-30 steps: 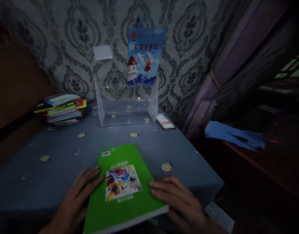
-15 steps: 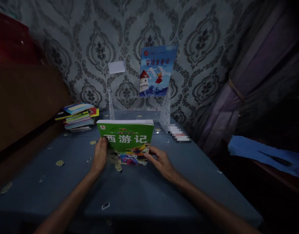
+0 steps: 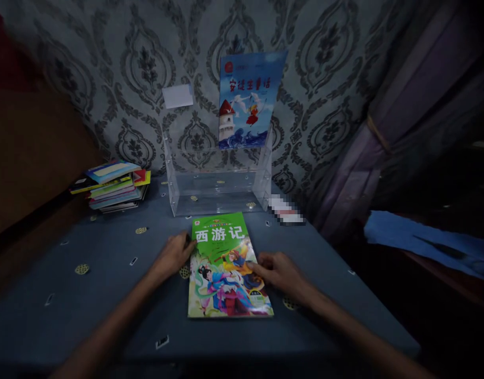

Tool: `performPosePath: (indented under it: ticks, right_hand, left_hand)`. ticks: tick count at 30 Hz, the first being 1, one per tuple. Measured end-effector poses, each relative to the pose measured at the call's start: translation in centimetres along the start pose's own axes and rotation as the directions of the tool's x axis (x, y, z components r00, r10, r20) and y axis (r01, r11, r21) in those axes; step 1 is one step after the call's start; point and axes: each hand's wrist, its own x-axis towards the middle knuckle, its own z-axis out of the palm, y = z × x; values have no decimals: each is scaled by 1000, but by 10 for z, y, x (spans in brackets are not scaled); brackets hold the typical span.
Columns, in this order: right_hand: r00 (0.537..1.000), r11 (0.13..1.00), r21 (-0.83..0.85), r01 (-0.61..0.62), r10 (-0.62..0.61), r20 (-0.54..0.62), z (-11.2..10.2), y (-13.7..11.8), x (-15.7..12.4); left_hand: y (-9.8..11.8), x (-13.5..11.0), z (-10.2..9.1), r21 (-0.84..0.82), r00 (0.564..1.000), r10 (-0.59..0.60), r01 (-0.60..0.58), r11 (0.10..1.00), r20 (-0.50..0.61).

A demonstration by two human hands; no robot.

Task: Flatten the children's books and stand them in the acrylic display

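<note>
A green picture book (image 3: 226, 268) with large white characters lies face up, flat or nearly flat on the blue tablecloth. My left hand (image 3: 174, 255) is closed on its upper left edge, the fingertips at the cover's side. Farther down the opposite edge, my right hand (image 3: 279, 271) holds the book with the thumb over the cover. Just behind it stands a clear acrylic rack (image 3: 214, 202). A blue storybook (image 3: 247, 105) leans upright in the rack's upper right, and a small white card (image 3: 177, 97) sits at its upper left.
A stack of thin books (image 3: 115, 189) is piled at the back left of the table (image 3: 107, 300). A white blurred-out item (image 3: 286, 210) lies right of the rack. Patterned wallpaper rises behind. At the right are a tied curtain (image 3: 352, 163) and a blue cloth (image 3: 427, 239).
The green book was tilted up, its top page edges showing; now it is lowered, with the whole cover in sight. Both hands have stayed on its sides. The view has shifted slightly.
</note>
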Motion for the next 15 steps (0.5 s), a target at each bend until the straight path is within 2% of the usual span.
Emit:
performPosePath:
  ticks: [3,6,9,12,14,15]
  right_hand:
    - [991,962,-269,45,-77,-108,-7,-4,3]
    - [975,930,-343,129,-182,-126,-3,-15,8]
    - [936,881,-357,311,-350,-47,14,-34,23]
    - [854,793,-352,497,-518,38,38,-56,49]
    - [812,753,-327,571,-575,94,53,-67,68]
    - [806,747,-318,584,-581,115,59,-71,76]
  left_hand:
    - [3,2,-11,216,999,49,-46,975,-10]
    - [6,5,-9,412,987,160,-150,899,10]
    - [6,12,0,556,944,321,-307,772,75]
    - [1,19,6,570,921,377,-360,739,93]
    - [-5,22,8,582,908,410,-380,719,87]
    - [-9,23,8,585,896,436,-398,706,83]
